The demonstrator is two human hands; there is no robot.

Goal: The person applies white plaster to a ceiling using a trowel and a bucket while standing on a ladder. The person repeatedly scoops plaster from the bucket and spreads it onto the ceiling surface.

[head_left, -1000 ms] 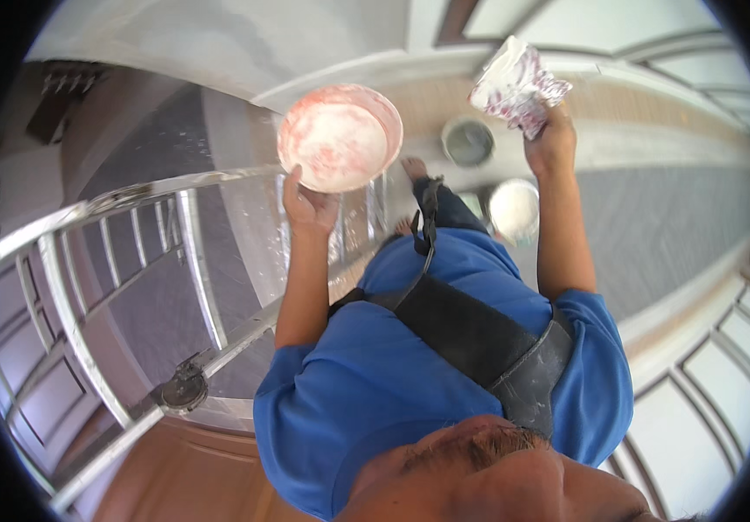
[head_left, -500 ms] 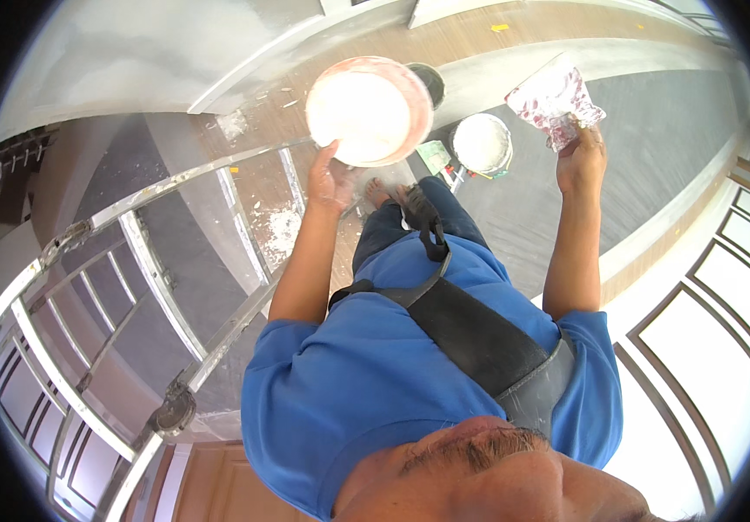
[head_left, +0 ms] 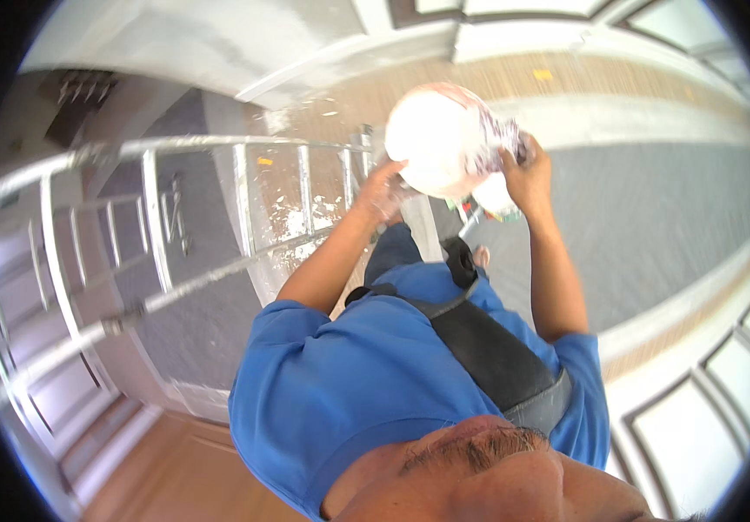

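My left hand [head_left: 382, 193] grips the lower left rim of a round, pinkish tub [head_left: 431, 143] that shows bright white inside. My right hand [head_left: 529, 178] is closed on a crumpled white bag with purple-red blotches [head_left: 495, 143], which it holds against the tub's right side. The bag overlaps the rim there, and blur hides whether anything passes from it into the tub. Beneath my hands, partly covered by the tub, a second bucket with white contents [head_left: 498, 197] stands on the floor.
A metal ladder [head_left: 156, 222] stretches along my left side. White flakes and splashes [head_left: 292, 219] mark the floor between it and me. Grey sheeting [head_left: 644, 226] covers the floor on the right. A pale wall [head_left: 192, 52] rises beyond, and panelled white surfaces [head_left: 696, 435] line the right.
My right hand has brought the bag leftward from out at the side to the tub. The tub now sits farther right in view, and the whole view has turned.
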